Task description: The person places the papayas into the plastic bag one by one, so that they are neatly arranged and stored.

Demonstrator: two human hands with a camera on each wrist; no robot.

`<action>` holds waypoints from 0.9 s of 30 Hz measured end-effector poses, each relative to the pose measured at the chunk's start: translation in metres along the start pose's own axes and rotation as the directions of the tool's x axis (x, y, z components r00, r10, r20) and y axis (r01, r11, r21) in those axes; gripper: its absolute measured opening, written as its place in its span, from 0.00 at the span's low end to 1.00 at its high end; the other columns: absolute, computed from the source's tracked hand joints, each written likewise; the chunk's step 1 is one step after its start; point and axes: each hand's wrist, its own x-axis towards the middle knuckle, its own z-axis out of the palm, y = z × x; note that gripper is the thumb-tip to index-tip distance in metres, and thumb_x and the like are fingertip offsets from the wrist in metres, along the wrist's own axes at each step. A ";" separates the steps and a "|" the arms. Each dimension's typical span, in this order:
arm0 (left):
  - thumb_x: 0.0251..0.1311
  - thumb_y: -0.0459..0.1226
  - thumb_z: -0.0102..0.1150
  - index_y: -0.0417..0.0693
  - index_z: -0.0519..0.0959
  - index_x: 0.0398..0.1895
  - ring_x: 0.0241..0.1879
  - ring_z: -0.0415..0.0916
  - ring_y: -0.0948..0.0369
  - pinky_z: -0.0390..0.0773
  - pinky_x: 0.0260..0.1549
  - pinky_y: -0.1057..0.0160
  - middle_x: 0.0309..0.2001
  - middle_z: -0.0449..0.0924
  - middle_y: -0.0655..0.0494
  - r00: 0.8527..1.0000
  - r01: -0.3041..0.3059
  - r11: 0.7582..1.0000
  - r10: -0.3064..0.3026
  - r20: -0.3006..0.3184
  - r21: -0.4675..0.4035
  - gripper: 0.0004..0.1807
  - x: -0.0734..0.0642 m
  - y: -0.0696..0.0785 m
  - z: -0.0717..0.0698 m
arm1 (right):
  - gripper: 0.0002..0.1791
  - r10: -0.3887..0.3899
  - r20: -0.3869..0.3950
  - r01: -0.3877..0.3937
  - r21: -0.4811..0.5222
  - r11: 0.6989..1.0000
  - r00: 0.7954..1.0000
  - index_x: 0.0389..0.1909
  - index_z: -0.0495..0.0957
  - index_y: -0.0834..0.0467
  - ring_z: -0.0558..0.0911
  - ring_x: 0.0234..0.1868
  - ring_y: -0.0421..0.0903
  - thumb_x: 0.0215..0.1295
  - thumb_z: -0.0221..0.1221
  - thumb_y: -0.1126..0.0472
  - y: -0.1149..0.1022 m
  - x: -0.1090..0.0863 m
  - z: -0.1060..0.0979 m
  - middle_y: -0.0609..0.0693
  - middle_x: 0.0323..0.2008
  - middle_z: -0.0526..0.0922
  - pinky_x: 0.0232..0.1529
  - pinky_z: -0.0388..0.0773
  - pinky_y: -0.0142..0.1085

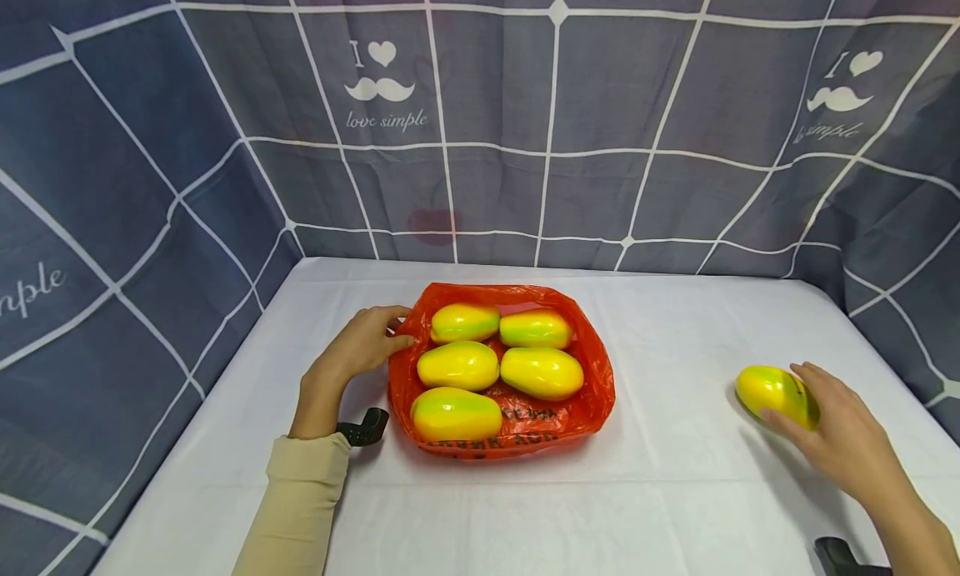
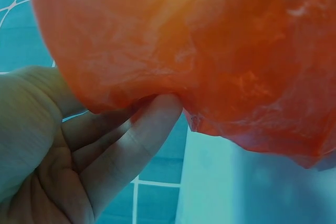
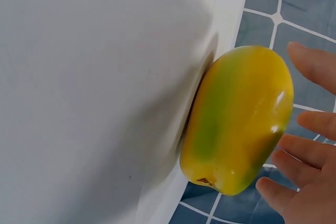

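A red plastic bag (image 1: pixel 596 384) lies with its mouth spread wide in the middle of the table. Inside it rest several glossy yellow-green papayas (image 1: pixel 540 373). At the bag's left rim, my left hand (image 1: pixel 360 344) pinches the plastic between thumb and fingers; in the left wrist view, the red film (image 2: pixel 241 66) covers part of the thumb and fingers. Off to the right, a single papaya (image 1: pixel 767 391) lies on the table. My right hand (image 1: pixel 847 430) is at its right end. The right wrist view has the fingers spread loosely beside this papaya (image 3: pixel 236 119).
A white cloth (image 1: pixel 660 493) covers the table. Grey fabric with white grid lines (image 1: pixel 495 76) hangs behind it and along both sides. Black wrist devices (image 1: pixel 365 428) are worn on both arms.
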 end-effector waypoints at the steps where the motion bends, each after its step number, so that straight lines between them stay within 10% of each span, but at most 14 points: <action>1: 0.64 0.33 0.61 0.35 0.76 0.60 0.46 0.79 0.46 0.81 0.45 0.50 0.48 0.82 0.40 1.000 -0.001 1.000 0.001 0.001 0.000 0.22 0.000 0.000 0.000 | 0.39 -0.001 0.006 0.001 -0.001 1.000 1.000 0.64 0.60 0.77 0.59 0.60 0.79 0.62 0.66 0.58 0.002 0.001 0.000 0.81 0.60 0.61 0.67 0.45 0.66; 13: 0.64 0.33 0.61 0.35 0.76 0.59 0.45 0.79 0.47 0.81 0.46 0.50 0.47 0.82 0.41 1.000 -0.011 1.000 0.011 -0.001 0.010 0.21 0.002 -0.002 0.001 | 0.48 0.155 0.204 -0.142 -0.081 0.987 0.967 0.67 0.49 0.82 0.61 0.56 0.82 0.69 0.59 0.47 0.014 0.010 -0.001 0.85 0.58 0.59 0.53 0.57 0.73; 27: 0.64 0.33 0.61 0.35 0.75 0.60 0.45 0.79 0.47 0.81 0.45 0.51 0.48 0.82 0.41 1.000 0.002 1.000 -0.002 0.004 -0.004 0.22 0.001 -0.002 0.001 | 0.46 0.169 0.211 -0.156 -0.077 0.985 0.963 0.68 0.50 0.80 0.61 0.55 0.81 0.71 0.57 0.47 0.014 0.007 0.001 0.83 0.57 0.60 0.52 0.58 0.73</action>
